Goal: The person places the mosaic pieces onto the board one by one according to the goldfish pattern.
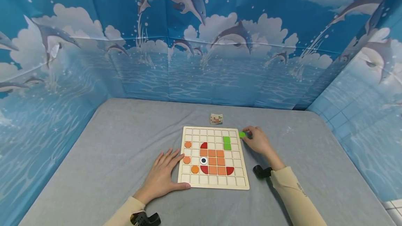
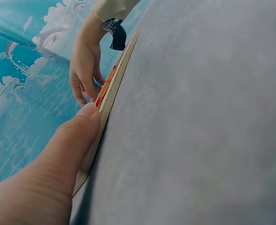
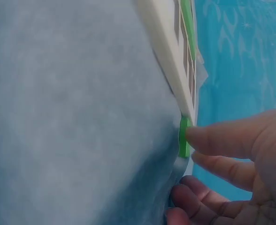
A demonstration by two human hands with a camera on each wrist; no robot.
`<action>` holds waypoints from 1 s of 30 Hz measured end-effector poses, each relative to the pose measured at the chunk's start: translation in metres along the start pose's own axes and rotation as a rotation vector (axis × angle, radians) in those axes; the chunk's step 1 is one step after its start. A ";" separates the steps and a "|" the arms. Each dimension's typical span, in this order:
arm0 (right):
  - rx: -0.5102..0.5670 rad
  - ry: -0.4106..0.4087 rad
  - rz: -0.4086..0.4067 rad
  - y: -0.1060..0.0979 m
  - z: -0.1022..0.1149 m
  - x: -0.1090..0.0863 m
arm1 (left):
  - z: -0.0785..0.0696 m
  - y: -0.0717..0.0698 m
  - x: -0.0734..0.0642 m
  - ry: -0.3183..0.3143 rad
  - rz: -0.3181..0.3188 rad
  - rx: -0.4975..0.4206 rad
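A wooden grid board (image 1: 213, 181) lies on the grey cloth, with orange square tiles (image 1: 216, 161), red quarter-round tiles (image 1: 230, 171), orange discs (image 1: 195, 169) and a round eye tile (image 1: 203, 160) in its cells. Two green tiles (image 1: 226, 143) sit in its upper right part. My left hand (image 1: 163, 173) is spread at the lower left, fingers straight, its thumb touching the front edge. Just past the upper right edge, my right hand (image 1: 258, 141) pinches another green tile (image 3: 184, 137) between thumb and forefinger; in the right wrist view the tile meets the board's corner.
Behind the board lies a small picture card (image 1: 216, 119) with a coloured grid. Blue dolphin-print curtains (image 1: 201, 62) stand around the back and sides of the grey-covered table (image 1: 132, 125). Each wrist wears a black camera strap (image 1: 262, 172).
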State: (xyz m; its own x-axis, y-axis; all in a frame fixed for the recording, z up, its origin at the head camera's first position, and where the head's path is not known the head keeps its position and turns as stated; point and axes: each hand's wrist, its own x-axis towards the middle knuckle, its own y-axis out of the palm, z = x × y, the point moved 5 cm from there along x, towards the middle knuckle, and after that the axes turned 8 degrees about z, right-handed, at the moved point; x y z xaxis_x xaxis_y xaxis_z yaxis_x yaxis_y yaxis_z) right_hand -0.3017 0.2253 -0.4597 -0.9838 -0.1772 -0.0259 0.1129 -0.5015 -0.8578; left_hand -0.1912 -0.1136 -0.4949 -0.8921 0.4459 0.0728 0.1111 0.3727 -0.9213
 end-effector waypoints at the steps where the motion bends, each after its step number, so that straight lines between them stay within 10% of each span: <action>1: -0.003 0.006 0.007 0.000 -0.001 0.001 | 0.000 0.000 0.000 0.001 0.000 0.000; 30: 0.010 0.044 0.005 -0.002 -0.011 0.003 | 0.000 0.002 -0.001 -0.001 0.017 -0.010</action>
State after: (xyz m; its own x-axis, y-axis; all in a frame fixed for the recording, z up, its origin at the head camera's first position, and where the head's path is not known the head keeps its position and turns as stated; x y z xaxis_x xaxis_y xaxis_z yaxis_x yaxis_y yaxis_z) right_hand -0.3063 0.2352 -0.4642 -0.9884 -0.1423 -0.0527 0.1188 -0.5091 -0.8524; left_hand -0.1908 -0.1136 -0.4965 -0.8906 0.4512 0.0562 0.1310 0.3731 -0.9185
